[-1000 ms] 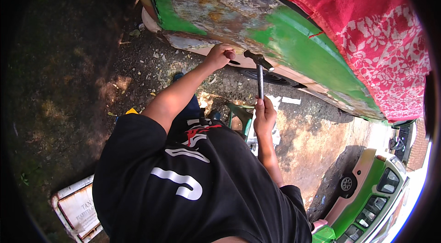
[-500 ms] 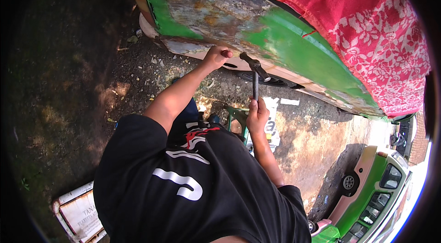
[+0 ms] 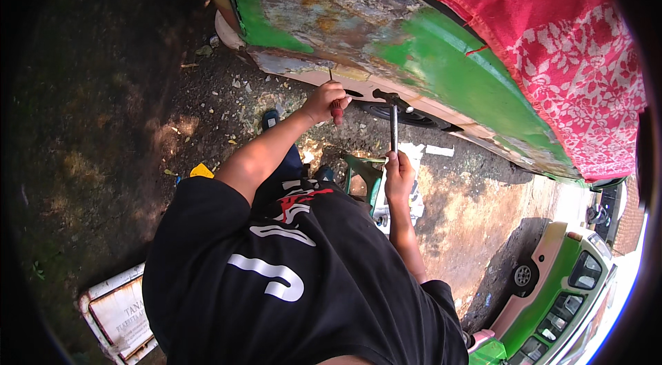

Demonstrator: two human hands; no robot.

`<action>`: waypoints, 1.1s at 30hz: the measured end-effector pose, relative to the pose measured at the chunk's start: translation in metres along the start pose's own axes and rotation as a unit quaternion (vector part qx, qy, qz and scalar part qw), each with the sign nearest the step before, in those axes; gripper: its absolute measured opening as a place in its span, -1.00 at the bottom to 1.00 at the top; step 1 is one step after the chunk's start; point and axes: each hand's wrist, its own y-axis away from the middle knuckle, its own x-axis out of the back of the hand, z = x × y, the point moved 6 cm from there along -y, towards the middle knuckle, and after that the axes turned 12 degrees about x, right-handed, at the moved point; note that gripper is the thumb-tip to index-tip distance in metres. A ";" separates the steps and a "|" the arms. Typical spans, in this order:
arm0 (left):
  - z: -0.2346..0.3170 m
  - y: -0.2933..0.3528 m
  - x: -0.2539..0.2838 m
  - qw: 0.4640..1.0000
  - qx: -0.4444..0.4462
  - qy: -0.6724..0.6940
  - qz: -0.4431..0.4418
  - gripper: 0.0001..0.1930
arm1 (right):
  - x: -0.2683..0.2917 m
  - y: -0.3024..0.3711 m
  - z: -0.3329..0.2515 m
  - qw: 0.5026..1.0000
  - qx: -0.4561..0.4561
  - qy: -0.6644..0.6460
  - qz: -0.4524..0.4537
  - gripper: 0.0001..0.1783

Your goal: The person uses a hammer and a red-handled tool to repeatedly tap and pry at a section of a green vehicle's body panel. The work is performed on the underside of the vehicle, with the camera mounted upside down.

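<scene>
My left hand point(image 3: 321, 103) is closed around a screwdriver point(image 3: 336, 114) with a red handle. Its thin dark shaft points up toward the lower edge of a green car body panel point(image 3: 434, 54), which is scraped and rusty on its left part. Whether the tip touches the panel I cannot tell. In my right hand point(image 3: 400, 177) is a hammer point(image 3: 394, 123), gripped low on its grey handle. The hammer's dark head is up, right of the screwdriver and apart from it, in front of the pale lower strip of the car.
A red patterned cloth point(image 3: 552, 54) covers the car's upper right. Below the hammer stands a green stool point(image 3: 365, 175). A rusty-edged white sign point(image 3: 124, 313) lies at lower left; a yellow object point(image 3: 201, 171) is near my left elbow. A green and pink van point(image 3: 552, 289) is parked at lower right.
My left hand has lowered and turned, so the screwdriver's shaft now shows pointing up. The hammer has shifted slightly right and down. A yellow object now shows by my left elbow.
</scene>
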 end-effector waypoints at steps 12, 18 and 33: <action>-0.014 -0.011 0.000 0.999 0.028 0.023 -0.033 -0.68 | -0.002 0.007 0.003 0.999 0.004 0.031 0.009 -0.69; -0.021 -0.014 0.004 0.996 0.092 0.008 -0.019 -0.71 | -0.005 0.002 -0.045 0.997 0.070 0.039 -0.018 -0.76; -0.045 -0.036 -0.015 0.972 0.144 0.183 -0.039 -0.74 | -0.040 -0.013 -0.034 0.977 0.108 0.154 -0.097 -0.73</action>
